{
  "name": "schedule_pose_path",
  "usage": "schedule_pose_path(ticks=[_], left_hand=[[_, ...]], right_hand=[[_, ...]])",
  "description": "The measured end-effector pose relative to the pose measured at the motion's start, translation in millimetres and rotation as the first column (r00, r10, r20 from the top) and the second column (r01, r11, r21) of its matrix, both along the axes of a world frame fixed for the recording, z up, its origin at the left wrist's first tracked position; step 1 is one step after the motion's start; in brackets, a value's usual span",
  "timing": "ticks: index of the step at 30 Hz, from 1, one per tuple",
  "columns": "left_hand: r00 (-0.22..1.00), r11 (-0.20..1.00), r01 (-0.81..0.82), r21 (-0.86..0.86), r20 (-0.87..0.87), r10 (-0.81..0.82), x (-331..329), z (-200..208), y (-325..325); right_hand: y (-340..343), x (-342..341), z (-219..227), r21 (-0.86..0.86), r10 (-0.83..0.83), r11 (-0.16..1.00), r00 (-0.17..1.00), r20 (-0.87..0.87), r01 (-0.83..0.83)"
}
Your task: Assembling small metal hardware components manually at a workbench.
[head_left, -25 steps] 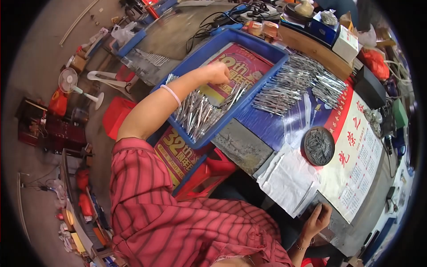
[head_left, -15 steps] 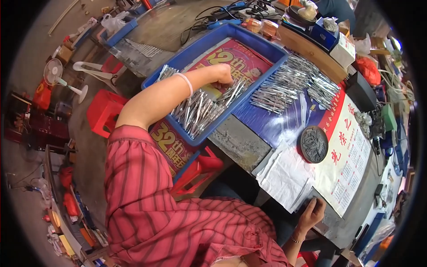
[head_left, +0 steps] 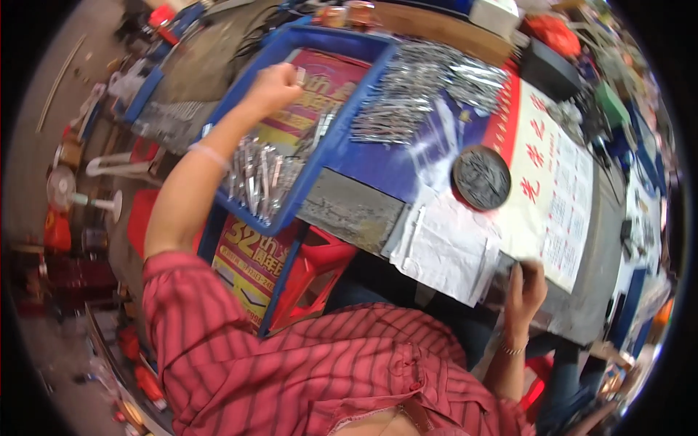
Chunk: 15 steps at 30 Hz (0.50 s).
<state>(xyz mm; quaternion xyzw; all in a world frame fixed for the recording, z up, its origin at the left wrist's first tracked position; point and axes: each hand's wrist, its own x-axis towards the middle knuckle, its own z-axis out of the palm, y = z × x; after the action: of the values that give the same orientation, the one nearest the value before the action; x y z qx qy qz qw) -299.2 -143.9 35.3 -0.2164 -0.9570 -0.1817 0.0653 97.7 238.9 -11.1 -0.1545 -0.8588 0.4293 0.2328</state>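
Holds the left grip (head_left: pixel 275 87) above a blue, rectangular plastic tray (head_left: pixel 314 171), over the pink-and-yellow printed sheet (head_left: pixel 331 76) lining the bottom, with fingers curled toward the palm (too blurred at the tips; cannot tell whether closed on a piece or empty). To the near side of that grip, has slim, silvery metal rods (head_left: pixel 263 178) heaped in the tray; off to the right, outside the tray wall, has a dense spread of similar silvery pieces (head_left: pixel 392 109) on the grey bench (head_left: pixel 349 211). Poses the right grip (head_left: pixel 527 294) by the near bench edge, with fingers bent; cannot tell about any hold there either. Left of this right grip, has a crumpled white sheet (head_left: pixel 443 243), and beyond, a dark round dish (head_left: pixel 456 178) of short grey pins (head_left: pixel 482 178). Seems to be at the step of handling rods in the tray; for the next move, calls for steering the left grip clear of the heap.
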Motion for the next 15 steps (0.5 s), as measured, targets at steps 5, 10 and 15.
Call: schedule_pose_path(ticks=[5, 10, 15], left_hand=[[0.987, 0.9, 0.149, 0.409, -0.001, -0.163, 53.8, 64.8, 16.1], [0.916, 0.685, 0.116, 0.719, 0.189, -0.354, 179.5, 91.5, 70.1], [0.729, 0.669, 0.078, 0.739, 0.415, -0.544, 280.2, 42.2, 72.7]], right_hand=[[10.5, -71.3, 43.9, 0.166, 0.276, 0.947, 0.961, 0.022, -0.276], [36.8, -133.0, 23.4, 0.368, 0.292, 0.847, 0.913, 0.285, -0.385], [23.1, -170.5, 10.6, 0.51, 0.259, 0.722, 0.866, 0.428, -0.468]])
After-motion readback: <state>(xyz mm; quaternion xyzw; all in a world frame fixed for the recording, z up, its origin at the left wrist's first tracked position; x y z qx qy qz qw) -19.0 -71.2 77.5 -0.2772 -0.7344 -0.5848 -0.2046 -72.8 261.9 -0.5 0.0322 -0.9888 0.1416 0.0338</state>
